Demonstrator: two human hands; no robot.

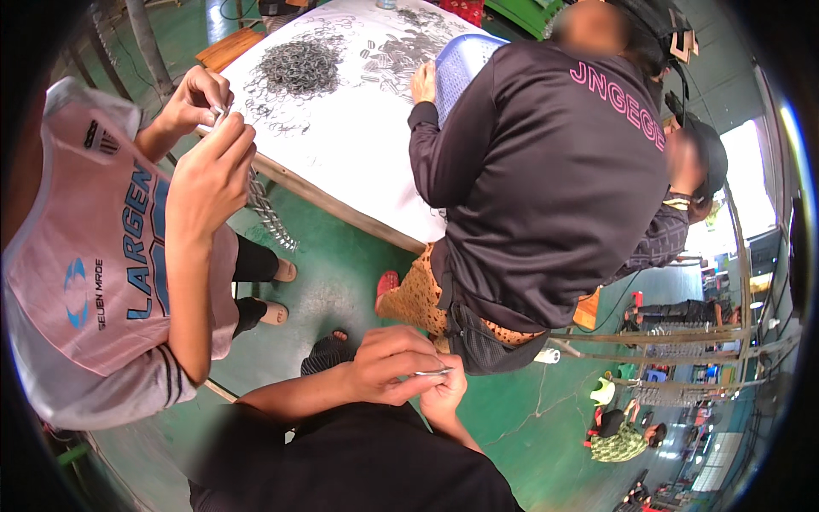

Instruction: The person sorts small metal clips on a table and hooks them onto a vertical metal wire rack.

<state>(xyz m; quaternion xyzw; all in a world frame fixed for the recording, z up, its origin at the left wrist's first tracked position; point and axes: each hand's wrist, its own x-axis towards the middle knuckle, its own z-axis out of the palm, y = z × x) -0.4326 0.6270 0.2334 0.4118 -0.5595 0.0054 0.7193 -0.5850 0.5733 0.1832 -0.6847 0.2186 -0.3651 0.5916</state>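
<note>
My left hand (394,365) is closed in a pinch on a thin, silvery metal piece (435,372) in front of my black shirt. My right hand (444,392) meets it from the other side, its fingers closed around the far end of the same piece. The piece is small and seen nearly edge-on, so its exact kind cannot be made out. Both hands are held above the floor, apart from the white table (341,175).
A pile of dark metal rings (300,66) and scattered flat pieces (399,64) lie on the table. To the left, a person in pink (111,247) pinches a small piece. Ahead, a person in a black jacket (554,179) holds a blue basket (461,68). Metal strips (271,213) hang near the table edge.
</note>
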